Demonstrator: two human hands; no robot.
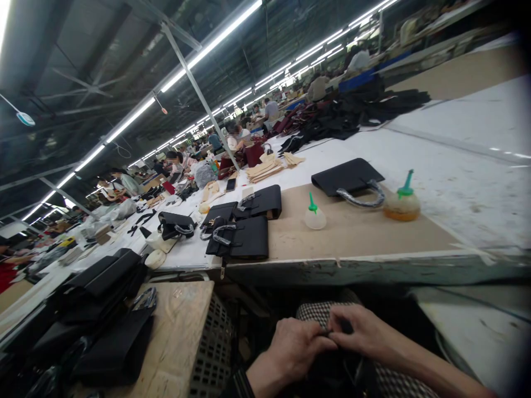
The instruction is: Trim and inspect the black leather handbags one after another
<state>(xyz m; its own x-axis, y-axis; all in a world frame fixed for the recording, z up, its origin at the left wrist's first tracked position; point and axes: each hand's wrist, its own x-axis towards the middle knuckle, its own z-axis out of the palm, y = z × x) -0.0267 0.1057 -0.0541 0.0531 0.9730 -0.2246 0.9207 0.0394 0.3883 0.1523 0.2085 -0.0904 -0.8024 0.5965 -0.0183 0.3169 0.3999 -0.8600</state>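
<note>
Low over my lap, my left hand point(292, 345) and my right hand point(352, 329) come close together. Both are closed, pinching a thin black piece point(326, 333) between them; its exact kind is too dark to make out. More black material lies below the hands, partly hidden by them. On the table in front, a black handbag point(348, 176) lies flat, its handle wrapped in clear plastic. Beside it stand a squeeze bottle of amber liquid point(401, 207) with a green nozzle and a smaller pale squeeze bottle point(315, 216). More black handbags point(251, 237) lie to the left.
The table's front edge point(332, 265) runs above my lap. At left, a wooden board point(178, 309) on a plastic crate point(211, 348) carries stacked black bags point(112, 342). Tan pieces point(265, 167), a phone point(231, 184) and a black material pile point(332, 121) lie farther back. Several people work in the distance.
</note>
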